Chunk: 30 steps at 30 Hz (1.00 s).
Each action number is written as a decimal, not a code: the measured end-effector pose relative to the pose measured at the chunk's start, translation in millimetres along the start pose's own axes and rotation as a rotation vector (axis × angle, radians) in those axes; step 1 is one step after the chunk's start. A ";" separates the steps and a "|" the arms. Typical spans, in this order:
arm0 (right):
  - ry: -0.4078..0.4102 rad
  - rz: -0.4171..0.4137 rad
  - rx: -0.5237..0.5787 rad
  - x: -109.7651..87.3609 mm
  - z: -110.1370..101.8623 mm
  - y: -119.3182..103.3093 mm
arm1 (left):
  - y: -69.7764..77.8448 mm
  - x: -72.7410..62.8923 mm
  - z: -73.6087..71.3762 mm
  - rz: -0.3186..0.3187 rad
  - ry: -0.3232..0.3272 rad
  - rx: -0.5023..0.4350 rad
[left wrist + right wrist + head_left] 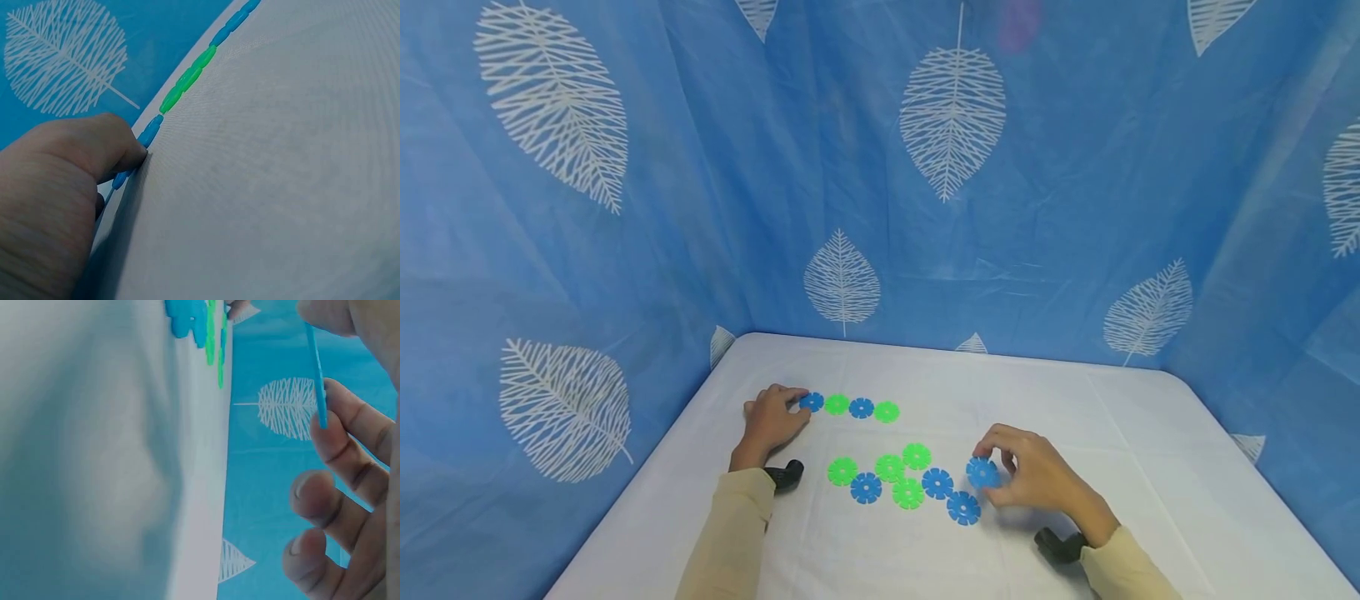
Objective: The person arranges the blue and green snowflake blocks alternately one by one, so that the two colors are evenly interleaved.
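My right hand [1030, 468] holds a blue interlocking disc [982, 472] by its edges between thumb and fingers, raised off the table. In the right wrist view this blue disc [317, 375] shows edge-on, with the other fingers loosely curled below it. My left hand [775, 418] pinches another blue disc [812, 402] that lies flat at the left end of a row. That row continues rightward with a green disc [837, 405], a blue disc [861, 407] and a green disc [887, 412]. In the left wrist view the thumb [131, 153] sits at the near edge of the end disc.
Nearer the body lies a loose group of discs, among them a green one [842, 472] and a blue one [963, 507]; some overlap. A white cloth covers the table [1075, 408]. Blue curtains [1037, 208] with white leaf prints stand behind and beside it.
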State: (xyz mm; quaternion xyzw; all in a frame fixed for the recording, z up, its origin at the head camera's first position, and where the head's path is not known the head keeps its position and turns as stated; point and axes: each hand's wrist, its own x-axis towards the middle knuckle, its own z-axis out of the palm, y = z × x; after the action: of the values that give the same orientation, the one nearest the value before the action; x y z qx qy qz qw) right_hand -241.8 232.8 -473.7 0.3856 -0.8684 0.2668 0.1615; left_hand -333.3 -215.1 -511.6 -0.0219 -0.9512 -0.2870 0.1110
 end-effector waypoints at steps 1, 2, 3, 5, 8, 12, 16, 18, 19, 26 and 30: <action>0.015 -0.008 -0.005 3.8 0.5 0.4 | -0.3 0.2 -0.1 0.001 0.002 -0.001; 0.033 -0.022 -0.012 7.8 1.1 1.0 | -0.4 0.3 -0.3 0.002 0.004 -0.003; 0.046 -0.030 -0.015 11.8 1.8 1.3 | -0.4 0.3 -0.5 0.005 0.008 -0.005; 0.071 -0.043 -0.023 19.4 3.5 2.1 | -0.3 0.1 -0.7 0.010 0.015 -0.007; 0.098 -0.060 -0.035 29.5 7.4 4.0 | -0.4 -0.8 -0.2 0.013 0.024 -0.006; 0.130 -0.051 -0.037 41.0 12.6 6.6 | -0.7 -1.1 0.9 0.012 0.027 -0.010; 0.163 -0.017 -0.031 53.5 18.2 11.0 | -0.5 -0.4 0.8 0.017 0.025 -0.019; 0.181 0.004 -0.028 59.4 21.9 13.9 | 0.0 -0.4 0.8 0.021 0.023 -0.019; 0.189 0.011 -0.027 62.4 24.4 15.8 | 0.1 -0.3 0.5 0.021 0.022 -0.021; 0.223 0.066 -0.002 82.2 41.2 24.1 | -0.6 0.1 -0.9 0.026 0.021 -0.015; 0.198 0.114 0.036 92.1 49.2 26.4 | -1.6 -0.1 0.7 0.021 0.019 -0.015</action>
State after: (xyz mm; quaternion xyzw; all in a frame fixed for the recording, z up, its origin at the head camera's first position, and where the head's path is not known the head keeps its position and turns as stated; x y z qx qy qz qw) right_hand -325.3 164.9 -477.5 0.3103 -0.8637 0.3278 0.2242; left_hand -333.5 -216.0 -513.1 -0.0298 -0.9477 -0.2932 0.1227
